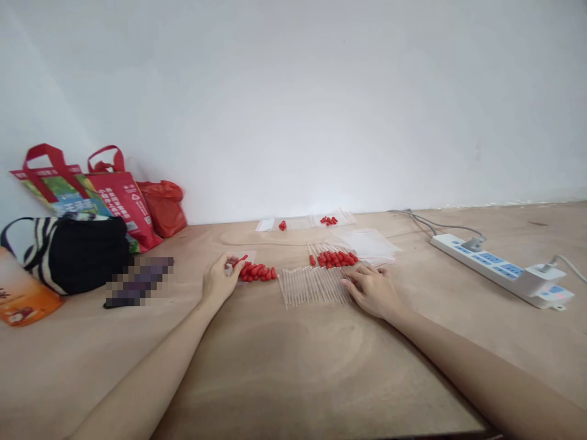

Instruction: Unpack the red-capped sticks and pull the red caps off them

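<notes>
Between its fingertips, my left hand point(222, 276) pinches a small red piece point(241, 261), just above a pile of similar red drop-shaped pieces point(258, 272). My right hand point(373, 288) rests at the right end of a row of thin clear sticks point(314, 287) laid side by side. Its fingers are bent and close together at the end sticks; what they hold, if anything, is hidden. Behind this row, a second heap of red pieces point(337, 259) lies over more thin sticks.
Clear plastic bags point(367, 245) lie behind my right hand. Further back, flat bags hold a few red pieces point(329, 220). A white power strip point(495, 267) with cables stands at right. Shopping bags point(121, 205), a black pouch point(87, 253) and an orange packet point(27, 293) crowd the left.
</notes>
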`<action>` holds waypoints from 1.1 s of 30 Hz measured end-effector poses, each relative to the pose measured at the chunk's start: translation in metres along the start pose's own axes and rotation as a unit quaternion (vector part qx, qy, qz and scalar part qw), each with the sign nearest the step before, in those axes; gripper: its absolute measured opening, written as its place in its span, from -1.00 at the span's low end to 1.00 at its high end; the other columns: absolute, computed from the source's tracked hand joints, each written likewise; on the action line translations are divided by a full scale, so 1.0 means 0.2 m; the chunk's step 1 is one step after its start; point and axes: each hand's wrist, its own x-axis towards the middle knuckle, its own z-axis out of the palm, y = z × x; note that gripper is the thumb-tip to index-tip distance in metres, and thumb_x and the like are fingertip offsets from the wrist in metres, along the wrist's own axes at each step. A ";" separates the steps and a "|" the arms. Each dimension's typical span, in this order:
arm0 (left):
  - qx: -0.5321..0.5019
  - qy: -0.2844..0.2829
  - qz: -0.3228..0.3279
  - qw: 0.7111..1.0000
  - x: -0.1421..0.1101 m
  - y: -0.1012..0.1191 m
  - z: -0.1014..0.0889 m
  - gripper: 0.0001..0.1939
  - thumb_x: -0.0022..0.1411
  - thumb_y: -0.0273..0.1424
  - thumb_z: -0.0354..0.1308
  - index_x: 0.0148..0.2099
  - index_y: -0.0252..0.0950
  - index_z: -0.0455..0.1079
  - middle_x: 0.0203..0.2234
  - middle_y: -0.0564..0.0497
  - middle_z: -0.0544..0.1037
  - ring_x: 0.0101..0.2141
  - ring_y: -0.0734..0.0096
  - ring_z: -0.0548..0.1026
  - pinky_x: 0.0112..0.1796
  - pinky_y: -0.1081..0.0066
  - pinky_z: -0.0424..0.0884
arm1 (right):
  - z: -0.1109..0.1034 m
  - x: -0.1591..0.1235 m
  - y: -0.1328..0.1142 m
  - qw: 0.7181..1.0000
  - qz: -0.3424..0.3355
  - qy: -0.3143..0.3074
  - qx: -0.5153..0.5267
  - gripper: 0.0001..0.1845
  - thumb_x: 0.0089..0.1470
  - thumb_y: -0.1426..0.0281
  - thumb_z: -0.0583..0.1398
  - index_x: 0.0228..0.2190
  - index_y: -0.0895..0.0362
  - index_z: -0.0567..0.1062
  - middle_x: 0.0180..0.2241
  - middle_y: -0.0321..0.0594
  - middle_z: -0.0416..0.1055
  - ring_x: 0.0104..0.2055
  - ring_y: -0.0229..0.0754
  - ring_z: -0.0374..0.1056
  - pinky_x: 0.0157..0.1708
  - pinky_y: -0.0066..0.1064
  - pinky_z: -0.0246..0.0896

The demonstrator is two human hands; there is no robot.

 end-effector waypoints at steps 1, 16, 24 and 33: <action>0.003 -0.008 -0.003 1.000 0.00 0.00 0.00 -0.75 0.00 -0.19 0.01 -0.37 -0.24 0.34 -0.43 0.04 0.49 -0.41 0.36 0.41 -0.40 0.45 0.28 | 0.00 0.00 0.00 1.000 0.000 0.000 0.000 -0.61 0.12 0.18 -0.11 -0.26 0.01 0.45 -0.29 -0.17 0.39 -0.12 -0.12 0.20 -0.21 -0.24 -0.11; -0.002 0.086 0.072 0.994 0.00 0.14 -0.05 -0.76 0.08 -0.25 -0.05 -0.40 -0.27 0.36 -0.44 -0.02 0.47 -0.33 0.25 0.37 -0.25 0.30 0.26 | -0.01 0.01 0.02 0.997 -0.004 0.070 0.011 -0.63 0.12 0.20 -0.08 -0.32 0.02 0.47 -0.29 -0.22 0.44 -0.20 -0.16 0.26 -0.22 -0.27 -0.11; 0.066 -0.183 0.146 0.970 0.02 0.65 0.19 -0.77 -0.04 -0.16 0.11 -0.48 -0.21 0.41 -0.38 -0.02 0.47 -0.19 0.16 0.34 -0.16 0.17 0.16 | -0.04 0.03 0.08 0.996 0.043 0.075 -0.010 -0.63 0.13 0.28 -0.09 -0.44 0.05 0.47 -0.34 -0.25 0.45 -0.25 -0.17 0.28 -0.25 -0.31 -0.14; 0.079 -0.217 0.088 0.969 0.05 0.77 0.37 -0.77 -0.10 -0.20 0.14 -0.61 -0.24 0.41 -0.56 -0.05 0.49 -0.32 0.15 0.42 -0.24 0.22 0.21 | -0.04 0.04 0.09 0.995 0.058 0.086 0.003 -0.63 0.11 0.29 -0.08 -0.50 0.07 0.47 -0.44 -0.25 0.47 -0.30 -0.18 0.28 -0.26 -0.30 -0.18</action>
